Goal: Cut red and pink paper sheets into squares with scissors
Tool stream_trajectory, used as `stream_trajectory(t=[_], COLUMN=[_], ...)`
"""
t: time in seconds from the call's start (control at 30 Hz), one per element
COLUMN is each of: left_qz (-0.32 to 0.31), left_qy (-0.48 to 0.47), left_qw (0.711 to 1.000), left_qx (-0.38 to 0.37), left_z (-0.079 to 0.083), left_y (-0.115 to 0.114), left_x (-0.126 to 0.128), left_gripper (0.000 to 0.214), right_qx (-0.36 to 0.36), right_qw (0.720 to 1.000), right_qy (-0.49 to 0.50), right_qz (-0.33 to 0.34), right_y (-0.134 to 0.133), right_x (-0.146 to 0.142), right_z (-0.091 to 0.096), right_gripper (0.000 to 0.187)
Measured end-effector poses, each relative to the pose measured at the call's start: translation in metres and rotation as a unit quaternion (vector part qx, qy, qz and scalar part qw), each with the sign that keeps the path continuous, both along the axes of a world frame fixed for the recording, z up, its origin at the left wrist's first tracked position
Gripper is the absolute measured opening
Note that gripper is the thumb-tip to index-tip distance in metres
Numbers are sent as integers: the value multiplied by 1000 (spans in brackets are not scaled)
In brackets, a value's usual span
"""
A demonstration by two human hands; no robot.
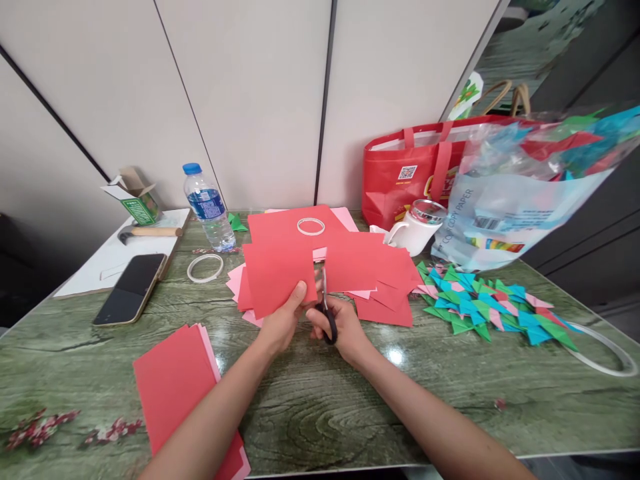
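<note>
red and pink paper stack [173, 373] lies nearest, at near left of the surface [300, 413]. in the middle, the left hand [286, 320] pinches a red sheet [275, 277] between thumb and fingers, probably to keep it firm for the blades [324, 283]. the right hand [344, 327] is closed around the black-handled scissors [330, 325], which point to the far side, just beside this sheet's right edge. at far right, the plastic bag [500, 213] reads "copy paper"; the red bag [383, 180] and the bottle [207, 205] carry square codes, but their small writing i cannot read.
</note>
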State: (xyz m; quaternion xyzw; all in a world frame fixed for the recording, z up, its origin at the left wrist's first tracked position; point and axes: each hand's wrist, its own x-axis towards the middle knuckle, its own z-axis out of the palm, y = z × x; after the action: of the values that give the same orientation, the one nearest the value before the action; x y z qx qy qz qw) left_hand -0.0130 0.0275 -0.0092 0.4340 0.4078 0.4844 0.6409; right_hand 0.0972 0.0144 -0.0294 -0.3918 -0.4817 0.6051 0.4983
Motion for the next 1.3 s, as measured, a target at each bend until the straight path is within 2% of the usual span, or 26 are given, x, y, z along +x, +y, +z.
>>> stream_trajectory(t=[0.07, 0.13, 0.23, 0.33, 0.37, 0.43, 0.5, 0.57, 0.63, 0.7, 0.77, 0.83, 0.9, 0.97, 1.03, 1.1, 1.13, 1.23, 1.27, 1.3], left_qz=[-23, -2, 43, 73, 68, 19, -31, -60, -59, -30, 30, 103, 166, 253, 317, 367, 370, 392, 395, 380], left_qy=[-57, -65, 6, 117, 152, 204, 234, 244, 241, 237, 258, 300, 362, 448, 545, 648, 679, 679, 661, 629], left_qw=[998, 998, 999, 990, 986, 978, 971, 967, 968, 969, 961, 938, 899, 825, 738, 648, 625, 620, 638, 678], left_qx=[13, 22, -2, 3, 16, 35, 35, 32, 40, 58, 90, 136, 183, 236, 241, 158, 105, 30, -10, -23], left_z=[0, 0, -3, -4, -4, -5, -5, -4, -1, 4, 11, 21, 32, 41, 46, 43, 39, 20, 14, 8], left_y=[1, 3, 4, 6, 7, 7, 7, 7, 10, 14, 20, 29, 39, 49, 58, 64, 65, 65, 65, 65], left_x=[1, 1, -1, -4, -5, -7, -9, -11, -13, -17, -24, -36, -56, -86, -122, -162, -181, -230, -243, -253], left_gripper=[45, 40, 34, 31, 32, 36, 38, 39, 38, 32, 26, 21, 16, 17, 22, 32, 36, 40, 43, 45], right_qx=[-13, -49, -104, -101, -88, -55, -21, 2, 11, 10, 4, -5, -15, -33, -51, -60, -61, -53, -48, -42], right_qw=[998, 993, 987, 989, 992, 996, 997, 994, 986, 967, 932, 891, 874, 872, 877, 883, 885, 890, 892, 894], right_qy=[33, 62, 88, 91, 85, 67, 52, 47, 55, 79, 123, 172, 197, 215, 229, 239, 242, 244, 241, 236], right_qz=[-47, -85, -88, -51, -40, -34, -55, -95, -156, -243, -341, -419, -444, -438, -419, -400, -393, -383, -381, -378], right_y=[5, 12, 18, 17, 16, 13, 12, 13, 17, 23, 30, 35, 38, 38, 36, 33, 32, 29, 28, 28], right_x=[3, 8, 14, 14, 13, 11, 9, 9, 12, 19, 28, 36, 43, 44, 41, 36, 33, 27, 26, 25], right_z=[-3, -4, -4, -3, -2, 0, 0, 0, 0, 0, 0, 1, 1, 0, 0, 0, 0, 1, 2, 2], right_gripper=[26, 28, 31, 34, 35, 34, 31, 30, 31, 30, 30, 27, 22, 20, 19, 18, 18, 18, 18, 18])
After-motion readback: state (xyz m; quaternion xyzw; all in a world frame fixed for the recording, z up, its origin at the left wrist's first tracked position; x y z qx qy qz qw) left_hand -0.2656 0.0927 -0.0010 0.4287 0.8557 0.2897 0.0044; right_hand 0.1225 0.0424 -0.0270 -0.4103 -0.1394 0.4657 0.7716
